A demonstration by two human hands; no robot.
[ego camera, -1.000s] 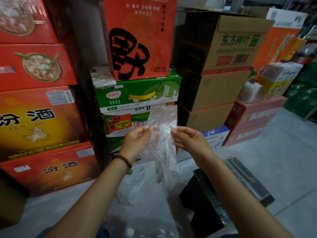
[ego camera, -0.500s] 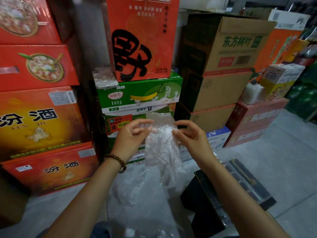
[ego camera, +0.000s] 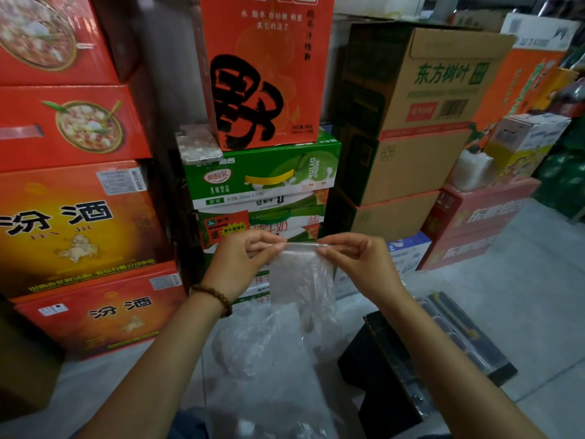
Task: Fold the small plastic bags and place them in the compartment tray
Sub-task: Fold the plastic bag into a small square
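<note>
1. Head view, small plastic bag (ego camera: pixel 300 280): you hold it in the air between both hands, in front of the green cartons (ego camera: pixel 262 179). 1 s ago its upper part stands above your fingers. Now that part is turned down and a straight, taut edge runs between your fingertips.
2. Left hand (ego camera: pixel 243 261): thumb and fingers pinch the left end of that edge.
3. Right hand (ego camera: pixel 357 261): thumb and fingers pinch the right end.
4. Task reading: fold 1 looks made; placing is not yet begun.
5. Compartment tray (ego camera: pixel 465 337): low right on a dark box (ego camera: pixel 380 359), well apart from the bag. Your right forearm covers part of it, and its contents are unreadable.
6. Hard to make out: the film is clear, so you cannot count the layers. The bag's tail merges with the loose plastic heap (ego camera: pixel 259 353) below.
</note>
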